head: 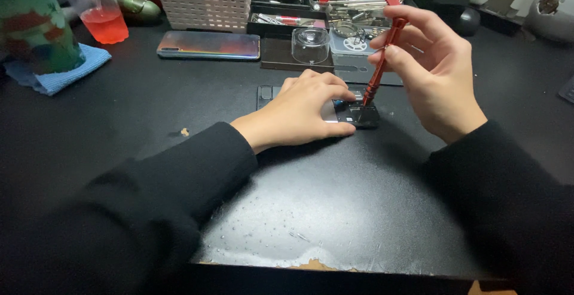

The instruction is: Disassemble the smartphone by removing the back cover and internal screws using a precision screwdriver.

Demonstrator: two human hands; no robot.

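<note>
Now the right hand has its grip pinched on a red screwdriver, thumb and fingers closed around the upper shaft, the tool tilted with its tip down on an opened phone lying flat on the black counter. At nine o'clock from that tip, the left hand rests palm-down over the phone, its grip pressed on the device rather than closed around it, thumb along the near edge. At twelve o'clock sit a clear dome and a parts tray. Toward ten o'clock lies a second phone, with a white basket beyond it. Far at ten o'clock stands a plastic cup of red drink.
</note>
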